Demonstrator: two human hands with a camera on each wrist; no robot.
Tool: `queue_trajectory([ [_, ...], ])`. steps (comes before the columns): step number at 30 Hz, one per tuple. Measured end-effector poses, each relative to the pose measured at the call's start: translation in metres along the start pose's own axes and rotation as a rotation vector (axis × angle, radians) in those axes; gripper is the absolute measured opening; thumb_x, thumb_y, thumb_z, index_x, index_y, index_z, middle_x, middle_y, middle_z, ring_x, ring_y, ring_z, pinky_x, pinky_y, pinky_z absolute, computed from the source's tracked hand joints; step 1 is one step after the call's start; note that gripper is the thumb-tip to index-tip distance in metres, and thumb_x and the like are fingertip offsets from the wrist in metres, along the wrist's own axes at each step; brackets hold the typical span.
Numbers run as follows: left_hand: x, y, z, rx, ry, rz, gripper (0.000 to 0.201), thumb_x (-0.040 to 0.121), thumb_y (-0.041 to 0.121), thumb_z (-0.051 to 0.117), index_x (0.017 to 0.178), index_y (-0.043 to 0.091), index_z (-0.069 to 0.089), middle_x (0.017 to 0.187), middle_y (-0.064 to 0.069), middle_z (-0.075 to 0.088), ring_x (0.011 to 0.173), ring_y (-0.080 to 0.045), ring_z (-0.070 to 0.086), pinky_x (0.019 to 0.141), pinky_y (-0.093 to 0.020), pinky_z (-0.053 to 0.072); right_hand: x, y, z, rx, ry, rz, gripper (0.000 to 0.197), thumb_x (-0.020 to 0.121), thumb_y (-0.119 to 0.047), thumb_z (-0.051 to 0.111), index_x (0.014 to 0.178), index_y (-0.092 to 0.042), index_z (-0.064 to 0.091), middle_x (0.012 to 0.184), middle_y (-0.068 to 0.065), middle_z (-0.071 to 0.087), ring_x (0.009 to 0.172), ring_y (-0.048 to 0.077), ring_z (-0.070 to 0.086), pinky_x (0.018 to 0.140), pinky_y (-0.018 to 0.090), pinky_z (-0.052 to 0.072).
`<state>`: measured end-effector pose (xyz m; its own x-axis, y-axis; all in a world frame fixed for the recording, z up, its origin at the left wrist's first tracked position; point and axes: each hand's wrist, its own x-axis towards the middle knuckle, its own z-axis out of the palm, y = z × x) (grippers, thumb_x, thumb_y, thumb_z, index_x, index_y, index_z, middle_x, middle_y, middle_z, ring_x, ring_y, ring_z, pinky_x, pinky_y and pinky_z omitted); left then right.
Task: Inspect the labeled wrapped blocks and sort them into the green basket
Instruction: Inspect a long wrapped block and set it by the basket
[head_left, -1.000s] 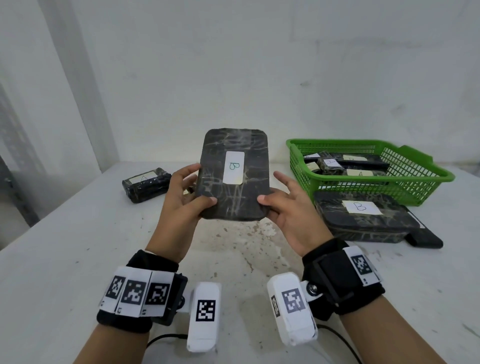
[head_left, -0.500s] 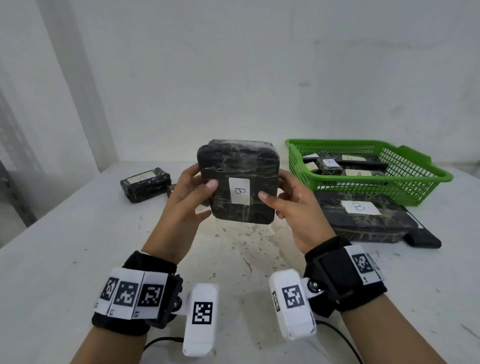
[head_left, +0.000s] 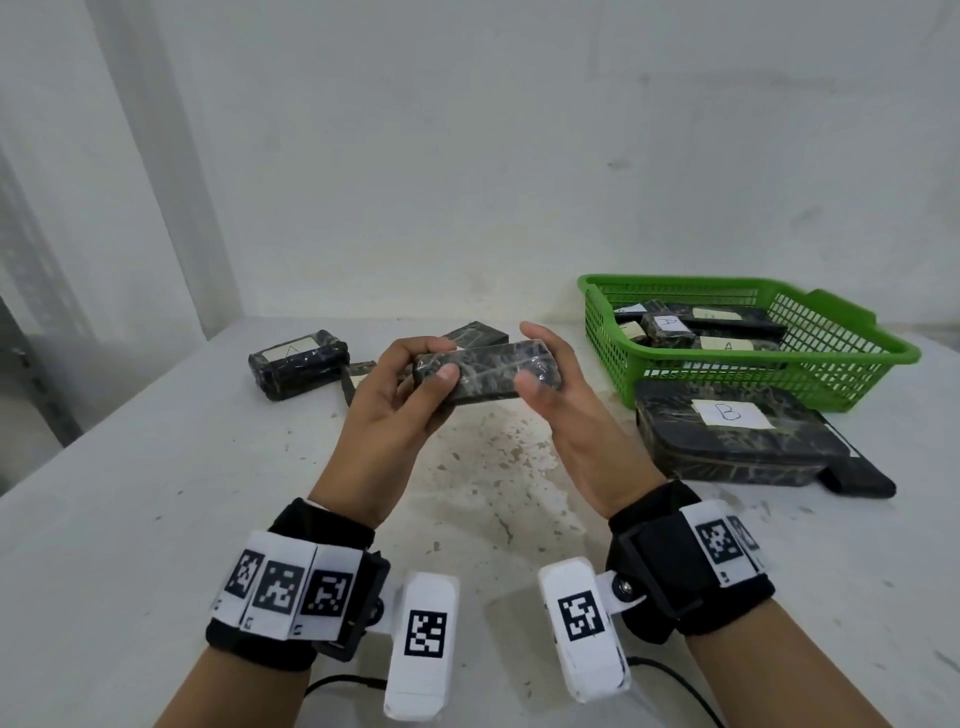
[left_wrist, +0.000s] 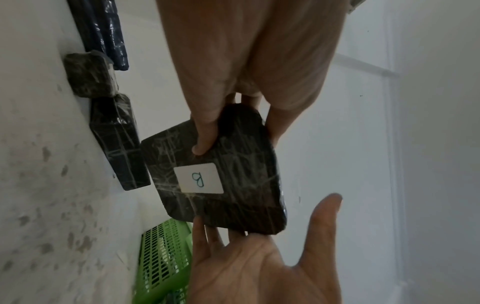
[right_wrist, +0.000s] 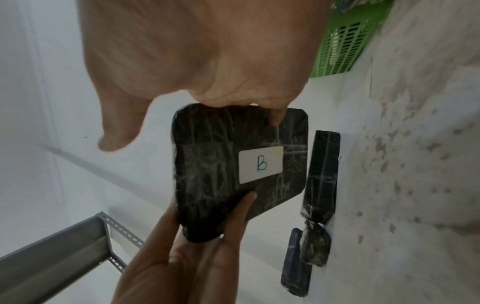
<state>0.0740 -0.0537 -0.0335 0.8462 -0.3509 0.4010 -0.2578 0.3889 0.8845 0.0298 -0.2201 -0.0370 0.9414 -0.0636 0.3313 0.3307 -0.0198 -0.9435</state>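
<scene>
Above the white table, seen from the head, a wrapped block is held edge-on between the left hand and right hand, left of the green basket. From the left wrist, its B label is shown, the left thumb and fingers clamped on it. From the right wrist, the right fingers are curled on its end, thumb apart.

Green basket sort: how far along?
Done: several labeled wrapped blocks lie in the green plastic basket. In hand: both hands, left and right, hold a dark B-labeled block. Left: blocks on the white table, including a large B-labeled block.
</scene>
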Motion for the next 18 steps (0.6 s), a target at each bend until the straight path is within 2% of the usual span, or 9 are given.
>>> queue_trajectory([
  [1, 0.0, 0.0, 0.0, -0.008, -0.005, 0.012, 0.019, 0.089, 0.013, 0.066, 0.107, 0.013, 0.06, 0.098, 0.002, 0.071, 0.097, -0.013, 0.066, 0.09, -0.024, 0.053, 0.0, -0.001, 0.0, -0.052, 0.015, -0.003, 0.073, 0.071, -0.074, 0.063, 0.134, -0.044, 0.042, 0.143, -0.004, 0.05, 0.134, 0.015, 0.045, 0.109, 0.034, 0.038],
  [2, 0.0, 0.001, -0.001, -0.018, -0.014, 0.022, 0.022, 0.088, 0.013, 0.068, 0.109, 0.012, 0.061, 0.102, 0.001, 0.071, 0.1, -0.014, 0.066, 0.09, -0.024, 0.053, -0.001, -0.001, -0.001, -0.107, 0.043, -0.014, 0.064, 0.074, -0.079, 0.055, 0.129, -0.048, 0.045, 0.144, -0.008, 0.048, 0.137, 0.016, 0.041, 0.113, 0.038, 0.034],
  [3, 0.0, 0.002, -0.001, -0.032, -0.027, 0.028, 0.024, 0.087, 0.014, 0.067, 0.11, 0.01, 0.061, 0.105, 0.002, 0.071, 0.102, -0.014, 0.066, 0.09, -0.024, 0.053, 0.0, -0.001, -0.002, -0.141, 0.078, -0.029, 0.053, 0.08, -0.076, 0.05, 0.125, -0.047, 0.047, 0.144, -0.011, 0.047, 0.138, 0.016, 0.04, 0.114, 0.04, 0.033],
  [5, 0.0, 0.002, -0.002, -0.056, -0.067, 0.026, 0.033, 0.082, 0.019, 0.068, 0.112, 0.009, 0.061, 0.106, 0.003, 0.07, 0.104, -0.014, 0.064, 0.091, -0.025, 0.052, 0.001, 0.0, -0.001, -0.143, 0.151, -0.057, 0.037, 0.091, -0.061, 0.047, 0.121, -0.039, 0.052, 0.137, -0.005, 0.053, 0.131, 0.021, 0.047, 0.112, 0.042, 0.037],
  [8, -0.001, 0.001, -0.001, -0.025, -0.078, 0.0, 0.034, 0.079, 0.017, 0.07, 0.112, 0.013, 0.062, 0.102, 0.003, 0.07, 0.101, -0.014, 0.063, 0.094, -0.026, 0.052, 0.001, 0.004, 0.002, -0.174, 0.201, -0.065, 0.039, 0.082, -0.068, 0.045, 0.108, -0.042, 0.056, 0.12, -0.001, 0.062, 0.123, 0.03, 0.05, 0.109, 0.051, 0.037],
  [10, -0.001, -0.001, 0.001, -0.042, -0.042, -0.024, 0.029, 0.08, 0.01, 0.065, 0.109, 0.012, 0.062, 0.099, 0.003, 0.071, 0.101, -0.014, 0.064, 0.095, -0.028, 0.053, 0.002, 0.004, 0.003, -0.152, 0.201, -0.064, 0.042, 0.077, -0.075, 0.048, 0.104, -0.044, 0.057, 0.118, 0.001, 0.063, 0.126, 0.032, 0.046, 0.109, 0.057, 0.034],
  [13, -0.001, -0.001, 0.005, -0.073, -0.025, -0.033, 0.03, 0.079, 0.009, 0.062, 0.11, 0.01, 0.062, 0.103, -0.001, 0.07, 0.104, -0.017, 0.064, 0.097, -0.03, 0.053, 0.001, -0.001, 0.003, -0.081, 0.201, -0.095, 0.051, 0.07, -0.082, 0.058, 0.103, -0.042, 0.059, 0.118, 0.008, 0.06, 0.125, 0.036, 0.045, 0.109, 0.061, 0.031],
  [16, -0.002, 0.002, 0.006, -0.103, -0.06, -0.031, 0.031, 0.081, 0.011, 0.06, 0.112, 0.007, 0.06, 0.107, -0.006, 0.069, 0.103, -0.018, 0.065, 0.098, -0.03, 0.052, -0.002, -0.007, 0.004, -0.105, 0.202, -0.176, 0.039, 0.078, -0.062, 0.065, 0.105, -0.035, 0.057, 0.121, 0.008, 0.059, 0.121, 0.034, 0.052, 0.103, 0.056, 0.042],
  [18, -0.003, 0.004, 0.005, -0.098, -0.075, -0.022, 0.03, 0.082, 0.013, 0.06, 0.112, 0.006, 0.06, 0.107, -0.007, 0.07, 0.102, -0.018, 0.065, 0.097, -0.031, 0.053, -0.002, -0.005, 0.002, -0.101, 0.192, -0.184, 0.036, 0.083, -0.046, 0.065, 0.11, -0.024, 0.055, 0.117, 0.013, 0.06, 0.104, 0.02, 0.064, 0.089, 0.038, 0.053],
])
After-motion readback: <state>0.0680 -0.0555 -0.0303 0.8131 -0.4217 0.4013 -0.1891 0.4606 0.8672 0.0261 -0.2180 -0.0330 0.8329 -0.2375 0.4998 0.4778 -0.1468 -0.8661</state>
